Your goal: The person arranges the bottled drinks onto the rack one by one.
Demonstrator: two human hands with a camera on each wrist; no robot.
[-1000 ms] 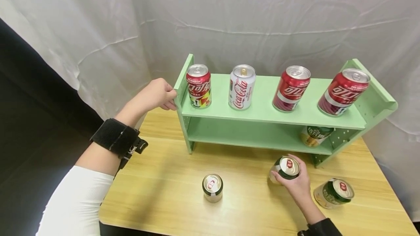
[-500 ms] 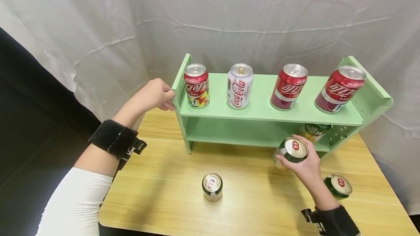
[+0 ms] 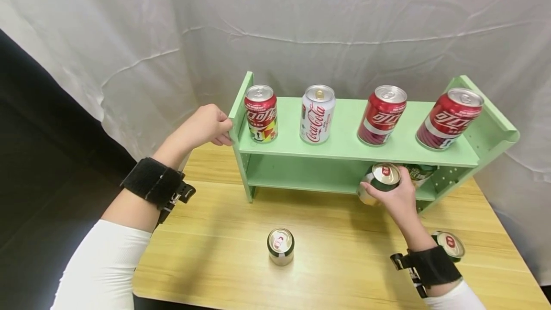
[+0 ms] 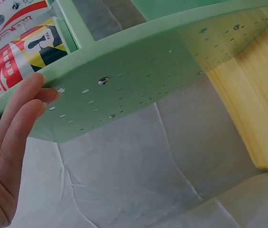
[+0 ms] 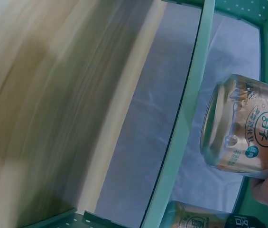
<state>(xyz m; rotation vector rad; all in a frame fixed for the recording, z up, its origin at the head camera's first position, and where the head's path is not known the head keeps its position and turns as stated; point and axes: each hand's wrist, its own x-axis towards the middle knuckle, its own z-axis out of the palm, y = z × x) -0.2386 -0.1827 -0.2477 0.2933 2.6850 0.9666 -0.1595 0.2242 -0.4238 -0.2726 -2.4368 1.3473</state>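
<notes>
My left hand pinches the front edge of the left side panel of a green two-tier shelf. In the left wrist view, fingertips touch the panel's outer face. A gold and dark green can is in my right hand, held upright at the front of the lower tier, with the upper board just above and behind its lid. From the right wrist, the can's base shows beyond the lower board's front edge. A similar can stands on the lower tier at right, partly hidden by the hand and upper board.
Along the upper tier stand a red can, a white Coca-Cola can and two more red cans. On the wooden table are a gold can in front and another beside the right wrist.
My right hand has lifted the can off the table and carried it forward to the lower tier's front. The left hand keeps its place on the side panel.
</notes>
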